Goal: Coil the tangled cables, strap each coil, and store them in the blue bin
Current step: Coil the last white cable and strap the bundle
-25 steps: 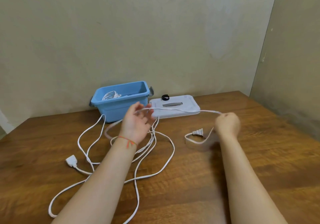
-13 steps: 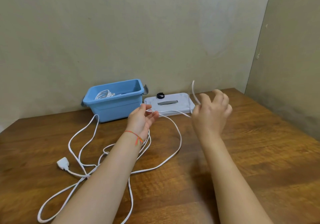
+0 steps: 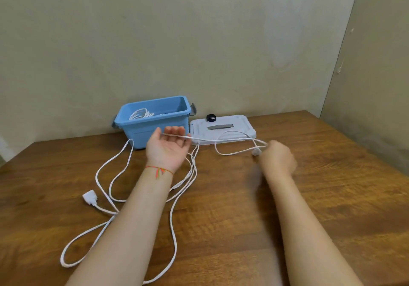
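Across the tabletop (image 3: 332, 197), head view: the white cable (image 3: 174, 230) sprawls in loose loops before the blue bin (image 3: 155, 128). Left hand (image 3: 168, 148), palm up, has its fingers curled round a taut strand; right hand (image 3: 276, 159), blurred, looks clenched on the plug end. Trailing loops could snag or knot as the coil is drawn in

Your two forearms are bare to the lower edge of the view, with no sleeves showing. Around the wrist of your left hand (image 3: 167, 148) you wear a thin red string bracelet (image 3: 159, 170), its loose ends hanging as a small tassel with orange and yellowish-green strands. Your right hand (image 3: 277, 157) is motion-blurred, and nothing worn shows on it.
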